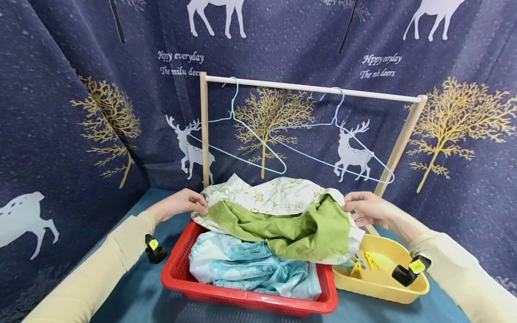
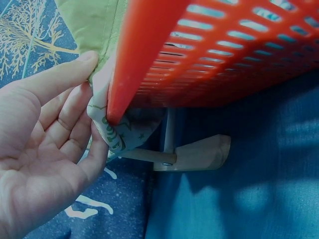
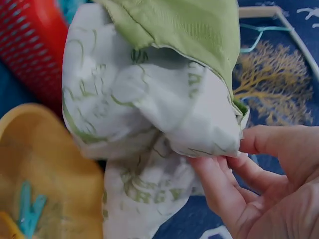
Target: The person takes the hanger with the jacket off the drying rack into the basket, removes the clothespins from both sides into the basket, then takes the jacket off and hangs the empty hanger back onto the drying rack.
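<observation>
A green jacket (image 1: 250, 224) with a white printed lining lies spread across the back of a red basket (image 1: 242, 296). My left hand (image 1: 183, 204) pinches its left edge between thumb and fingers. In the left wrist view, the left hand (image 2: 55, 134) holds that edge beside the basket's rim. On the other side, my right hand (image 1: 369, 207) pinches the jacket's right end. The right wrist view shows the right hand (image 3: 264, 179) gripping the white lined cloth (image 3: 149, 104) at its corner. Blue and white clothing (image 1: 242, 264) lies in the basket below the jacket.
Behind the basket stands a wooden rack with a white rail (image 1: 315, 86). A light-blue hanger (image 1: 258, 137) and a lavender hanger (image 1: 357, 139) hang from it. To the right, a yellow tub (image 1: 387, 278) holds several clothespins (image 1: 357, 268). A patterned dark-blue curtain (image 1: 282, 49) backs everything.
</observation>
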### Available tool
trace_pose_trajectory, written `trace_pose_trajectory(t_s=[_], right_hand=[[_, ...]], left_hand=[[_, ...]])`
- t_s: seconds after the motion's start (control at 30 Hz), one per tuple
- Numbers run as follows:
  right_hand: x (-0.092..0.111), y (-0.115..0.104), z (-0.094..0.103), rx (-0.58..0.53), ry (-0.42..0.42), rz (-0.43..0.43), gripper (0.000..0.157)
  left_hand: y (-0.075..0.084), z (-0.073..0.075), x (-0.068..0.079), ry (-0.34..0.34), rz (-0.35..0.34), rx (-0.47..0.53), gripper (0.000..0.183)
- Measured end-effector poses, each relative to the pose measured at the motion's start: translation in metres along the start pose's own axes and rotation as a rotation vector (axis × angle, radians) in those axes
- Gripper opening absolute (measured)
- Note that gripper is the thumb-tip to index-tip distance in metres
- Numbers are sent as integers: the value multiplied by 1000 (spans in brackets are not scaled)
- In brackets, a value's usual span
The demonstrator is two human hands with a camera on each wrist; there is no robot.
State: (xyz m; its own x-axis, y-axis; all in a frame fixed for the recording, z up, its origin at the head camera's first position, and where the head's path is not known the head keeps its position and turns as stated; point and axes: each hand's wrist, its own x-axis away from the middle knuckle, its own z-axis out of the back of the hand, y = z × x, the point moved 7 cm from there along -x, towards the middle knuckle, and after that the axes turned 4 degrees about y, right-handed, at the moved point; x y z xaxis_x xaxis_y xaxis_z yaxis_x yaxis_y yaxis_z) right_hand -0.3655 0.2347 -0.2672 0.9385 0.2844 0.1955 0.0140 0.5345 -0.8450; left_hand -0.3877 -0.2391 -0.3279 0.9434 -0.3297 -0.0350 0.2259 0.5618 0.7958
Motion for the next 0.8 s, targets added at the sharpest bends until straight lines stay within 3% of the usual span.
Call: trace_pose_trajectory(t_s=[0.1, 0.33, 0.8], right_hand=[[0, -15, 1, -17, 45, 27, 4], [-4, -48, -15, -34, 65, 130, 6], [-9, -120, -93, -105, -50, 283, 7]], left_hand=[[-1, 0, -1, -2, -2, 1, 23], [-3, 1, -2, 9, -1, -6, 23], [0, 0, -2, 8, -11, 11, 21]])
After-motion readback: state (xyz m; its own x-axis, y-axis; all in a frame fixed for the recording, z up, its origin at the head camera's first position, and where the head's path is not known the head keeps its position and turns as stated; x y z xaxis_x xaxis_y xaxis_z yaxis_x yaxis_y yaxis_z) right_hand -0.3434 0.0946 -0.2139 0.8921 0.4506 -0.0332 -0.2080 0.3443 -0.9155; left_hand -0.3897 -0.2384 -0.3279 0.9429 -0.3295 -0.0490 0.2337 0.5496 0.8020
